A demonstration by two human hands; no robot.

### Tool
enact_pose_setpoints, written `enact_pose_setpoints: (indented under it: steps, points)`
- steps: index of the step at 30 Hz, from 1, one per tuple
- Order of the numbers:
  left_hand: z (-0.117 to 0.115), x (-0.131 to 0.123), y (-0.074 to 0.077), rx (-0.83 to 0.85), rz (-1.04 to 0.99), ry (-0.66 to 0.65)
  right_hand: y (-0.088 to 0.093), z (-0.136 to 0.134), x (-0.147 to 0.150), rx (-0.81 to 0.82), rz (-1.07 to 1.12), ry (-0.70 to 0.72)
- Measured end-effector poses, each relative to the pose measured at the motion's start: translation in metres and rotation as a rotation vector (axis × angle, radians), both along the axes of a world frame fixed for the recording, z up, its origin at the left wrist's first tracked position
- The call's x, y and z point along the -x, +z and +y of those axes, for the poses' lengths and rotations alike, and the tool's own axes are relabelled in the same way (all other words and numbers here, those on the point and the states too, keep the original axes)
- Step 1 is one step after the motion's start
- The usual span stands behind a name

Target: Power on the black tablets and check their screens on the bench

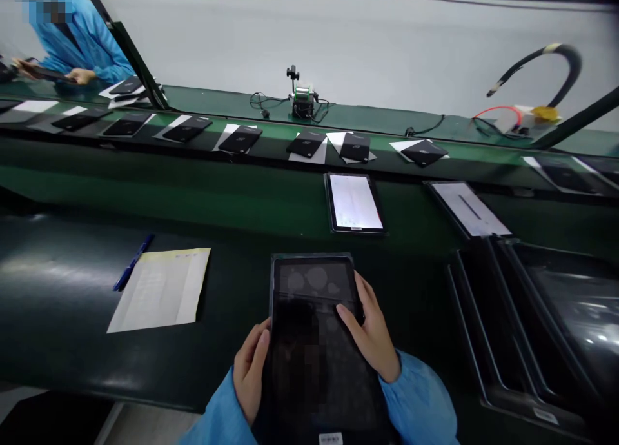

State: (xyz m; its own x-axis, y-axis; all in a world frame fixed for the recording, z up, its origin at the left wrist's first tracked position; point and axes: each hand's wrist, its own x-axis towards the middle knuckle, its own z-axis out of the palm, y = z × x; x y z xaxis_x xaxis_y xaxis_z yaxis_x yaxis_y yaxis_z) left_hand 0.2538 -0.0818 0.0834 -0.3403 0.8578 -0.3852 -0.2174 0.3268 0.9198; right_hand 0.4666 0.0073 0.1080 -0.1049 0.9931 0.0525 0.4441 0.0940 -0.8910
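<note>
A black tablet with a dark screen is held upright in front of me, a small barcode label at its lower edge. My left hand grips its left side, the thumb along the edge. On the opposite side, my right hand wraps round the frame, its thumb over the screen. Beyond it lies a tablet with a lit white screen. Another lit tablet rests further right, showing a dark bar. At the right, several dark tablets lean overlapped in a stack.
A paper sheet and a blue pen lie on the dark green table at left. Black devices on white papers line the raised shelf. A small metal apparatus stands behind. At upper left, a person in blue holds a dark device.
</note>
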Motion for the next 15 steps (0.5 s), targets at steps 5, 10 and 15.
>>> enact_pose_setpoints:
  steps: [5, 10, 15]
  points:
    - [0.002, 0.000, 0.010, 0.071, -0.038, -0.012, 0.004, -0.006, 0.003, 0.018, -0.119, -0.002]
    - [0.002, 0.002, 0.016, 0.065, -0.040, -0.065, 0.022, -0.020, 0.006, -0.180, -0.374, 0.075]
    - [0.003, 0.002, 0.015, 0.046, 0.014, -0.041, 0.052, -0.041, 0.033, -0.381, -0.629, 0.505]
